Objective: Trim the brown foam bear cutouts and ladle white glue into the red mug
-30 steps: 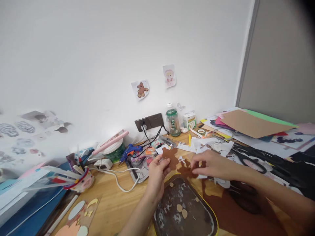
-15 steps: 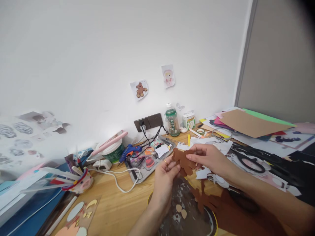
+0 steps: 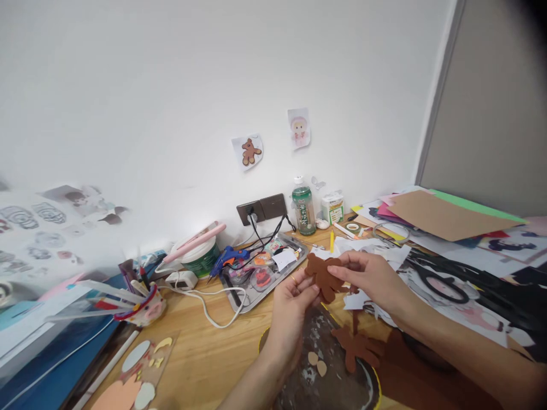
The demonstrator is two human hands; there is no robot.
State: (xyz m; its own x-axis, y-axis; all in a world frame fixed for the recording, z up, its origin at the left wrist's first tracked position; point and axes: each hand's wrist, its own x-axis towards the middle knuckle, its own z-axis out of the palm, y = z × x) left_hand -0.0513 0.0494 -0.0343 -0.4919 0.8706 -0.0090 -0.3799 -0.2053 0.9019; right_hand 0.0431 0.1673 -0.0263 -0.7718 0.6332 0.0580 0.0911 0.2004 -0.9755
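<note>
A brown bear-shaped paper cutout (image 3: pixel 325 278) is held up between my two hands. My left hand (image 3: pixel 291 302) pinches its lower left edge, and a ring shows on one finger. My right hand (image 3: pixel 368 283) grips its right side between thumb and fingers. Beneath them lies a dark brown mat (image 3: pixel 311 393) with a yellow edge and whitish smears. On the mat rest a second brown bear-shaped cutout (image 3: pixel 356 348) and small tan oval pieces (image 3: pixel 321 369). Brown sheet material (image 3: pixel 410 376) lies under my right forearm.
Behind my hands, a clear tray (image 3: pixel 256 299) holds small pieces, with a blue glue gun (image 3: pixel 228 259) at its edge. Black scissors (image 3: pixel 440 285) and paper scraps lie right. A green-labelled bottle (image 3: pixel 303 208) stands by the wall. A pen cup (image 3: pixel 147 307) leans at left.
The view has shifted slightly, so the scene sits a little differently in frame. Both hands still hold the bear cutout, which has turned slightly and shows its outline more plainly.
</note>
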